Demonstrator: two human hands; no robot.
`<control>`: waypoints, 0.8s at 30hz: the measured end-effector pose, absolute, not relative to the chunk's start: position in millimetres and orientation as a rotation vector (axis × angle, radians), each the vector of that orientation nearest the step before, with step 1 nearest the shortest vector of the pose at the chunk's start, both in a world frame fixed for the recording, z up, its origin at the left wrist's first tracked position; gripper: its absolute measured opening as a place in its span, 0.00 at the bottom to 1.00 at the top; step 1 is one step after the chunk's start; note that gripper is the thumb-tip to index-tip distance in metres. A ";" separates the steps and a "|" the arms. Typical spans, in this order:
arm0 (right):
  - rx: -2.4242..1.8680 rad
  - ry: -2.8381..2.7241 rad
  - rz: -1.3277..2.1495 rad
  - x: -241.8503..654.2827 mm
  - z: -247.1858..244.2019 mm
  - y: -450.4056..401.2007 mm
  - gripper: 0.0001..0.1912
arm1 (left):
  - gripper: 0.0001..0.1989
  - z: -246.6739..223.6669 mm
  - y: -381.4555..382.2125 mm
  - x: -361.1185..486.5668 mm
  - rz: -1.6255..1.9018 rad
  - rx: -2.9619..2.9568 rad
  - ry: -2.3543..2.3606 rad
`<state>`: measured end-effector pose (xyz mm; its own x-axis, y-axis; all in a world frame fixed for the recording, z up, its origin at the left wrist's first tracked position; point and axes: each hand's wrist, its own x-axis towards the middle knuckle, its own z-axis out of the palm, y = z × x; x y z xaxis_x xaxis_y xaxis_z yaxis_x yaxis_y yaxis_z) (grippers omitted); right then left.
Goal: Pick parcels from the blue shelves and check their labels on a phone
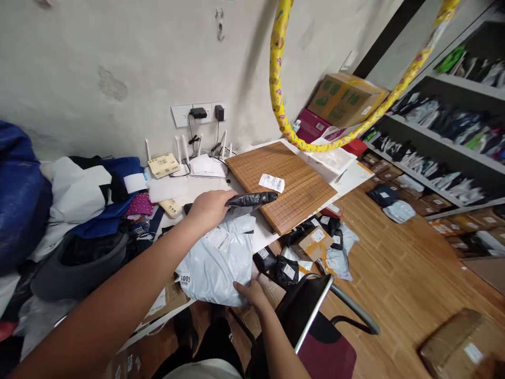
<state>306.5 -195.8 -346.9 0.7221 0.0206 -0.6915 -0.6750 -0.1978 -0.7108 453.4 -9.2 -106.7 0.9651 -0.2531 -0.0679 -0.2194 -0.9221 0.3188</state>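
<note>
My left hand (212,209) is closed on one end of a flat black plastic parcel (254,199), holding it above the table edge. Below it hangs a larger light-grey mailing bag (219,263) with a white label and the printed digits "005". My right hand (252,293) grips that bag at its lower right corner, thumb on top and the other fingers behind it. Just beyond the black parcel lies a wooden board with a grid (284,184), a white paper label (272,182) resting on it.
Routers (163,165) and cables stand along the wall. Clothes and a dark cap (79,263) are heaped at left. Several parcels (313,242) lie on the floor beside a chair (311,310). A yellow wrapped hoop (278,79) hangs in front. Shelves (445,126) stand at right.
</note>
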 end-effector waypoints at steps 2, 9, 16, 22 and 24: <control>-1.679 0.517 0.705 308.7 -348.4 -203.6 0.36 | 0.16 -104.9 -9.7 458.4 -0.157 2.806 -0.339; -1.683 0.495 0.665 308.2 -365.1 -225.4 0.32 | 0.15 -98.8 -9.8 472.0 -0.139 2.866 -0.359; -1.746 0.468 0.729 309.6 -373.8 -230.4 0.31 | 0.16 -109.9 -11.2 473.6 -0.119 2.812 -0.436; -1.759 0.430 0.749 314.4 -365.0 -230.1 0.26 | 0.15 -114.2 -9.8 470.2 -0.153 2.784 -0.460; -1.761 0.436 0.748 313.6 -364.5 -230.2 0.25 | 0.15 -117.0 -9.4 469.1 -0.149 2.787 -0.471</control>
